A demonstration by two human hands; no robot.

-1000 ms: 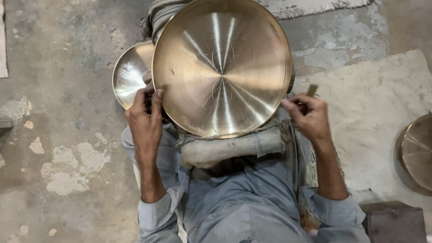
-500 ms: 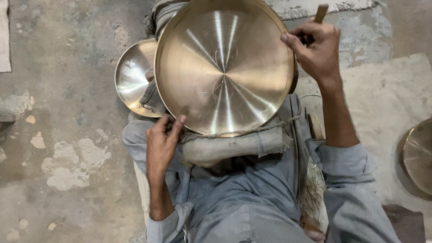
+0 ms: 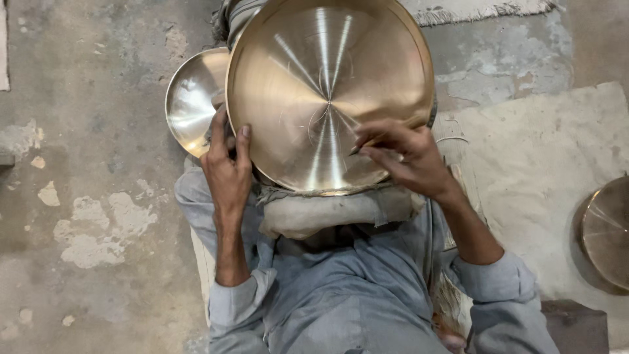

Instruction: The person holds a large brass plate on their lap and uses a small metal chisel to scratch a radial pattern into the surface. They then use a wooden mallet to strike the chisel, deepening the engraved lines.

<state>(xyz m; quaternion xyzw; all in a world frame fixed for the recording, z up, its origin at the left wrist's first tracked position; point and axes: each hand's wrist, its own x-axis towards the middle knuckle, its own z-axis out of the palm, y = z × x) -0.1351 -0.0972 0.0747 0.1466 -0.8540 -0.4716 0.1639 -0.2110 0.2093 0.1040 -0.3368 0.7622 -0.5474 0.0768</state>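
Brass plate [image 3: 308,85], face up toward camera, left hand [image 3: 226,167] grip pinching its rim, right hand [image 3: 403,154] grip pinching a thin tool [image 3: 359,147].

Soft, even daylight here, you cast hardly any shadow. Bright streaks of glare fan across the brass plate [image 3: 327,92] just above your right hand [image 3: 403,157]. Focus is sharp at your hands; the picture's corners go slightly soft.
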